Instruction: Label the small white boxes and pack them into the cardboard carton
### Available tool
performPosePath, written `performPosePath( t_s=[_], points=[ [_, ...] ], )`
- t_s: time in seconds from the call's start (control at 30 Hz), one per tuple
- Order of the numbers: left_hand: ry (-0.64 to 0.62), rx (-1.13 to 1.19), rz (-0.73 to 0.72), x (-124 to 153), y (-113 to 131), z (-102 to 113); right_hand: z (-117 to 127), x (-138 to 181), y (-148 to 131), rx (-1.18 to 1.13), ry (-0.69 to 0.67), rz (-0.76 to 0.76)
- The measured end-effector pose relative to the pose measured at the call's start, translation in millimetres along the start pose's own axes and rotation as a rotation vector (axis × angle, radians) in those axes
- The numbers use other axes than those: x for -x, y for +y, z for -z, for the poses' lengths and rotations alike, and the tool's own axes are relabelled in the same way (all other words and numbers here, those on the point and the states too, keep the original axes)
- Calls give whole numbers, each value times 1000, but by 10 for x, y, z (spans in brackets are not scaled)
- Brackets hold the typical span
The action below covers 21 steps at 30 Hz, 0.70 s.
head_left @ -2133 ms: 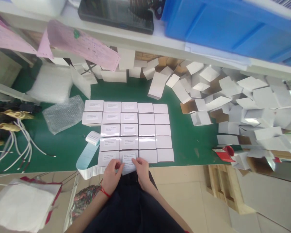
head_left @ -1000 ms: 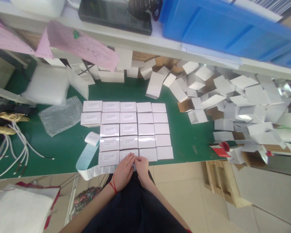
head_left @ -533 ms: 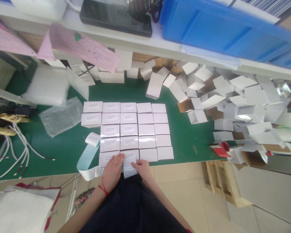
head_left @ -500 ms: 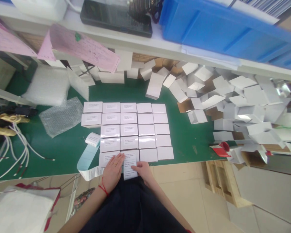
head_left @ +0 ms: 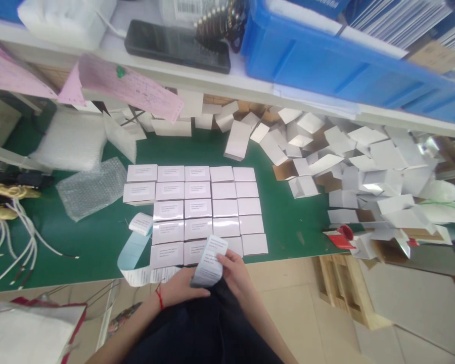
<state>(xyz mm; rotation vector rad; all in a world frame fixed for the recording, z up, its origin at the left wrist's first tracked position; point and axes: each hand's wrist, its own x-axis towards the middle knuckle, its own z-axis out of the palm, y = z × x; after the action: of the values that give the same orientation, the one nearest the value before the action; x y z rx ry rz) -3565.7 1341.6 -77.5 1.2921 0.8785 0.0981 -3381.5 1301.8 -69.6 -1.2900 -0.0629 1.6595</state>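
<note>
Head view: a strip of printed labels (head_left: 211, 260) was held up just off the near edge of the green desk (head_left: 98, 237), at about 6 o'clock from the block of white boxes (head_left: 197, 208) laid out in neat rows. The right hand (head_left: 238, 273) pinched the strip's right edge between thumb and fingers, its grip closed on the paper. The left hand (head_left: 180, 287) lay below and to the 8 o'clock side of the strip, its fingers going under the strip's lower end; whether that grip was clenched on the paper or only propping it could not be told.

The strip's long axis ran from roughly 7 o'clock up to 1 o'clock, its upper end tilted over the nearest row of boxes and touching or just overlapping the box in the third column. Its printed face was turned upward toward the camera. The right hand was the nearer one to the unlabelled boxes, which lay from about 12 to 2 o'clock of the grip; the labelled ones lay at 10 to 12 o'clock.

A longer trail of label backing (head_left: 136, 255) curled from a small label roll (head_left: 141, 223) at 9 o'clock, along the desk edge toward the left hand.
</note>
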Motion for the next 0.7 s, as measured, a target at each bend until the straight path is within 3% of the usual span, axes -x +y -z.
performPosePath(
  t_s=[0.07,0.17,0.27,0.37,0.47,0.53,0.6,0.7],
  points=[
    [-55,-23,52,67,195,154,-59,-110,-157,-33,-9,-9],
    [1,-114,143,215,562,513,-159,-298,-336,-46,-85,-68],
    [118,-256,188,318,955,895,-315,-473,-502,-100,-172,-127],
    [294,-520,179,231,1318,1100,-453,-642,-752,-219,-200,-104],
    [466,-913,199,-86,1638,1043,-462,-842,-1102,-296,-181,15],
    [512,-1092,220,-361,1795,911,-380,-997,-1346,-294,-166,104],
    [464,-1097,262,-620,1860,770,-250,-1161,-1555,-243,-140,172],
    [343,-858,310,-936,1751,633,-45,-1399,-1758,-50,-79,229]
  ],
)
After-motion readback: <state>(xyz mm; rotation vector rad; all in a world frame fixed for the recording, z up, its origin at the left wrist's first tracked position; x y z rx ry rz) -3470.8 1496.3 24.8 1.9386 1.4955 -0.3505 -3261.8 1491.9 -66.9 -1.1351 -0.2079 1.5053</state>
